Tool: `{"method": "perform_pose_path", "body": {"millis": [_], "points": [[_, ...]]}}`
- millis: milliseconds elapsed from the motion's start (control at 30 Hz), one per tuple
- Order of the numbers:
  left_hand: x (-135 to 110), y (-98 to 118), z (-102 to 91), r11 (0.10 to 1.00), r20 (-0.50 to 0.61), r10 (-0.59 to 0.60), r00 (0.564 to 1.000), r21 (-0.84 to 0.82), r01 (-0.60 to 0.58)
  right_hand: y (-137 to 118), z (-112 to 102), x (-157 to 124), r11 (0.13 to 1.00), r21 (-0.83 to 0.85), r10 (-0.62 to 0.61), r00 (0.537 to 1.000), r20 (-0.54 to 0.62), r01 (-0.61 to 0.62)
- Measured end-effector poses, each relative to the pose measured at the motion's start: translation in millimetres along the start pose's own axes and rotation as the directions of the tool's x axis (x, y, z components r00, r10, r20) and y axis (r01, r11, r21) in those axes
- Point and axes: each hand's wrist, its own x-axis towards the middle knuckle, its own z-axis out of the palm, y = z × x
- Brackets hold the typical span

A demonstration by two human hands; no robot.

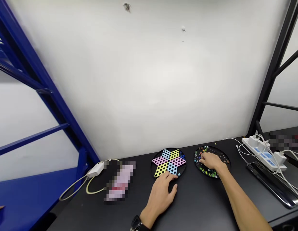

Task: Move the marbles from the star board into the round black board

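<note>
A Chinese checkers board [168, 161] lies on the black table, with a star of yellow, blue and pink points full of round holes in a round black tray. My left hand [160, 194] rests at its near edge, fingers stretched out and thumb apart, holding nothing. To the right is a round black lid or tray [227, 157] with many coloured glass marbles [212, 174] along its rim. Over its left part, my right hand [210, 160] reaches in with fingertips bent together among the marbles. What is between those fingertips is too small to make out.
A white power strip [265, 155] with plugs and cables stands at the right, beside a glossy black flat object [271, 183]. Left lie a white adapter [96, 170] with a cable and a blurred pink item [121, 183]. A white wall [151, 89] rises behind.
</note>
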Motion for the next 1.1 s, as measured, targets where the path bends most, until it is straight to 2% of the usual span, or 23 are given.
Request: {"method": "perform_pose_path", "body": {"millis": [167, 233, 300, 333, 367, 433, 500, 533, 567, 600, 633, 667, 700, 767, 833, 867, 900, 967, 1033, 1100], "points": [[0.0, 1.1, -0.8, 1.000, 0.008, 0.001, 1.000, -0.005, -0.001, -15.3, 15.0, 1.7, 0.997, -0.045, -0.061, 0.998, 0.031, 0.062], [-0.1, 2.0, -1.5, 1.000, 0.012, -0.001, 1.000, -0.004, 0.002, -13.2, 18.8, 4.6, 0.996, 0.048, -0.069, 0.998, -0.004, 0.070], [0.0, 2.5, -2.1, 1.000, 0.017, -0.005, 1.000, -0.003, 0.005, -8.3, 18.0, 8.1, 0.953, 0.286, -0.086, 0.994, -0.069, 0.103], [0.0, 2.6, -2.3, 1.000, 0.020, -0.006, 1.000, -0.002, 0.006, -5.7, 15.8, 9.5, 0.882, 0.455, -0.081, 0.990, -0.113, 0.124], [0.2, 2.5, -2.4, 1.000, 0.021, -0.007, 1.000, 0.000, 0.007, -3.5, 12.5, 10.6, 0.761, 0.632, -0.060, 0.987, -0.152, 0.144], [0.5, 2.5, -2.4, 1.000, 0.019, -0.006, 1.000, 0.003, 0.006, -0.6, 4.5, 11.6, 0.413, 0.897, 0.013, 0.983, -0.183, 0.161], [0.7, 2.9, -2.5, 1.000, 0.017, -0.003, 1.000, 0.003, 0.003, 0.0, -1.8, 11.8, 0.104, 0.985, 0.047, 0.989, -0.142, 0.136], [0.7, 3.3, -2.8, 1.000, 0.018, -0.002, 1.000, 0.002, 0.002, -0.4, -3.3, 12.2, 0.010, 0.994, 0.039, 0.993, -0.112, 0.112], [0.7, 3.8, -3.1, 1.000, 0.019, -0.003, 1.000, 0.001, 0.003, -1.2, -3.4, 12.8, -0.043, 0.996, 0.026, 0.996, -0.082, 0.083], [0.7, 4.2, -3.4, 1.000, 0.021, -0.005, 1.000, 0.000, 0.005, -2.1, -2.2, 13.9, -0.058, 0.997, 0.021, 0.998, -0.051, 0.053], [0.6, 4.4, -3.7, 1.000, 0.024, -0.007, 1.000, -0.002, 0.007, -3.1, 0.2, 15.2, -0.040, 0.999, 0.029, 0.999, -0.028, 0.029], [0.5, 4.5, -3.9, 1.000, 0.026, -0.009, 1.000, -0.004, 0.009, -4.2, 3.5, 16.7, 0.016, 1.000, 0.053, 0.998, -0.020, 0.019], [0.4, 4.3, -3.9, 1.000, 0.027, -0.008, 1.000, -0.007, 0.009, -5.3, 7.3, 18.0, 0.118, 0.993, 0.087, 0.996, -0.034, 0.023], [0.5, 3.4, -3.4, 1.000, 0.029, -0.003, 1.000, -0.012, 0.003, -7.5, 15.5, 19.4, 0.440, 0.896, 0.152, 0.979, -0.135, 0.056], [0.8, 2.3, -2.6, 1.000, 0.027, 0.001, 1.000, -0.011, 0.000, -10.1, 22.9, 18.5, 0.757, 0.650, 0.138, 0.957, -0.256, 0.064], [1.1, 2.0, -2.2, 1.000, 0.028, -0.001, 1.000, -0.009, 0.001, -11.7, 26.1, 17.2, 0.860, 0.508, 0.107, 0.954, -0.281, 0.053], [1.3, 2.0, -2.0, 1.000, 0.028, -0.002, 1.000, -0.006, 0.002, -13.3, 28.7, 15.7, 0.923, 0.383, 0.075, 0.958, -0.277, 0.039], [1.5, 2.6, -2.2, 1.000, 0.026, -0.004, 1.000, -0.005, 0.004, -16.6, 32.5, 12.5, 0.978, 0.207, 0.027, 0.975, -0.219, 0.019], [1.3, 4.0, -3.0, 1.000, 0.023, -0.006, 1.000, -0.002, 0.006, -19.0, 34.7, 10.5, 0.995, 0.100, 0.004, 0.986, -0.166, 0.013], [0.8, 5.3, -3.8, 1.000, 0.027, -0.010, 1.000, 0.003, 0.010, -19.7, 35.8, 10.6, 0.998, 0.066, -0.010, 0.989, -0.151, 0.020]]}}
